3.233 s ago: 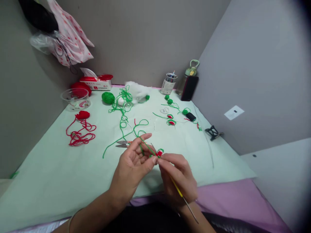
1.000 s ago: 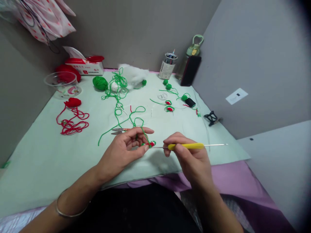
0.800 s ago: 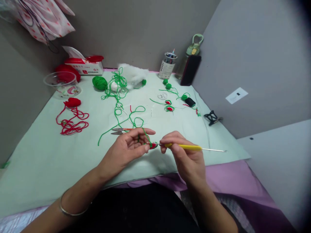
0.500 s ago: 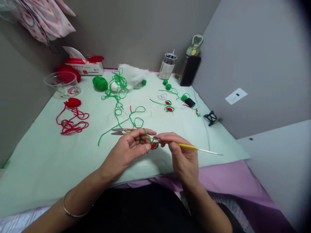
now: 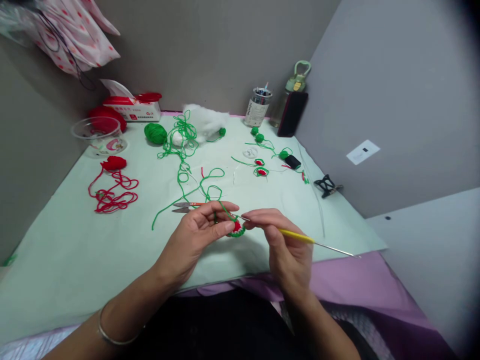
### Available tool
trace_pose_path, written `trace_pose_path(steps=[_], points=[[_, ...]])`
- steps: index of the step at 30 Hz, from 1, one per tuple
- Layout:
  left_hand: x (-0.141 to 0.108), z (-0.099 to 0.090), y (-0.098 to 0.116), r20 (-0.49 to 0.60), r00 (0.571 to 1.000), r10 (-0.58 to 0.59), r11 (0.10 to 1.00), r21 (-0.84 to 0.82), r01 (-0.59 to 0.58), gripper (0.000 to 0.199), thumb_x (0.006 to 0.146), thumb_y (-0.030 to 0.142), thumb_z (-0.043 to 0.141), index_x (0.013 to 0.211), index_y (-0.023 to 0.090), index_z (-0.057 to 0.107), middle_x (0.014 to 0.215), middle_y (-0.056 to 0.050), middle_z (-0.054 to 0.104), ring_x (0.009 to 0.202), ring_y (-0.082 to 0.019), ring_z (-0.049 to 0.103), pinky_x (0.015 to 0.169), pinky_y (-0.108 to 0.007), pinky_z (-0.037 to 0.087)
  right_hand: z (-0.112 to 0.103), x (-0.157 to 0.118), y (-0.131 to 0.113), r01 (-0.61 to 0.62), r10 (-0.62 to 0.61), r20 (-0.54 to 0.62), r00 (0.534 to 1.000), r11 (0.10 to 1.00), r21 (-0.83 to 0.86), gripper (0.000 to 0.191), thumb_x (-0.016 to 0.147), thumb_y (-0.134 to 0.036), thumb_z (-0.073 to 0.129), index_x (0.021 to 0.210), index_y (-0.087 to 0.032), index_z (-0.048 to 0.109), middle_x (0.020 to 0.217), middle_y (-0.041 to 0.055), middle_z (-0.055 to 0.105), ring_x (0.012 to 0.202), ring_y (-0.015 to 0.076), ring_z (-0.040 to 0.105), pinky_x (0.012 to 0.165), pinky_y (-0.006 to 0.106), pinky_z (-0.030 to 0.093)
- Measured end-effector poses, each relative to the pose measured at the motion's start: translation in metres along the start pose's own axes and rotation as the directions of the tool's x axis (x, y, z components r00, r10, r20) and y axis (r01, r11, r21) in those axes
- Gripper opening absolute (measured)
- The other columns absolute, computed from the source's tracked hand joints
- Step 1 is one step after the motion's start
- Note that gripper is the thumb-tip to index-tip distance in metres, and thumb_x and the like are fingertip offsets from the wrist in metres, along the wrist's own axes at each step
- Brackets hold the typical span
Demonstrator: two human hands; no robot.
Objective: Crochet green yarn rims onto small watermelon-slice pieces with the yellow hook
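Between thumb and fingers, my left hand pinches a small crochet piece, red in the middle with a pale line and a green edge. Green yarn runs from the piece up over the left fingers. My right hand grips a crochet hook with a yellow handle; its thin tip is at the top edge of the piece, and its other metal end points out to the right. Partly hidden behind the left hand lie thread snips with orange handles.
Tangled green yarn, white stuffing and a green yarn ball lie at the back. Red yarn and a clear tub are left. Two finished-looking red-green pieces, a claw clip and a phone are right.
My right hand has shifted slightly right and down with the hook, which now slants more steeply. The crochet piece has turned to show more of its green edge. The view has tilted slightly.
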State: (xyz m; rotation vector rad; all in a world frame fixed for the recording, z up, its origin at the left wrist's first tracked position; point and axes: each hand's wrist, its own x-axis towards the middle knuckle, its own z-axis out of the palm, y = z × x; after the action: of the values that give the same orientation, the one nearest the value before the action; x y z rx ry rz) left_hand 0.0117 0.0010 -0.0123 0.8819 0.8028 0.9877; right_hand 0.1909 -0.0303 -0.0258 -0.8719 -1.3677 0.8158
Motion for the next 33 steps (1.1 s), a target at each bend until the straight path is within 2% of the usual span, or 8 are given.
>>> trace_pose_path(steps=[7,14,33], points=[[-0.0003,0.0017,0.0056,-0.041,0.997,-0.068,0.993,-0.103,0.064,0.021,0.079,0.026,0.089,0.099,0.022,0.082,0.092,0.0,0.069,0.081,-0.011,0.063,0.078,-0.023,0.048,-0.0025,0.0016,-0.0036,-0.039,0.048,-0.116,0.992,0.996,0.08,0.026,0.108,-0.026,0.053,0.108,-0.027,0.079,0.103,0.0023,0.075,0.084,0.0151,0.072,0.078,0.032,0.058],[0.0,0.0009,0.0062,-0.01,0.999,-0.041,0.991,-0.129,0.04,0.012,0.081,0.024,0.086,0.09,0.021,0.079,0.084,0.002,0.065,0.08,-0.011,0.061,0.079,-0.021,0.047,0.0002,0.0014,-0.003,-0.009,0.011,-0.026,1.0,0.997,0.079,0.025,0.108,-0.025,0.053,0.108,-0.025,0.078,0.101,0.0042,0.075,0.087,0.018,0.073,0.079,0.035,0.059],[-0.0025,0.0019,0.0095,-0.005,0.999,-0.052,0.995,-0.09,0.051,0.013,0.08,0.027,0.086,0.087,0.02,0.078,0.082,0.0,0.063,0.081,-0.015,0.055,0.078,-0.026,0.043,0.0044,0.0016,-0.0056,0.01,-0.008,-0.02,1.0,0.994,0.105,0.026,0.107,-0.021,0.053,0.108,-0.024,0.078,0.101,0.0052,0.075,0.088,0.0179,0.073,0.08,0.034,0.06]])
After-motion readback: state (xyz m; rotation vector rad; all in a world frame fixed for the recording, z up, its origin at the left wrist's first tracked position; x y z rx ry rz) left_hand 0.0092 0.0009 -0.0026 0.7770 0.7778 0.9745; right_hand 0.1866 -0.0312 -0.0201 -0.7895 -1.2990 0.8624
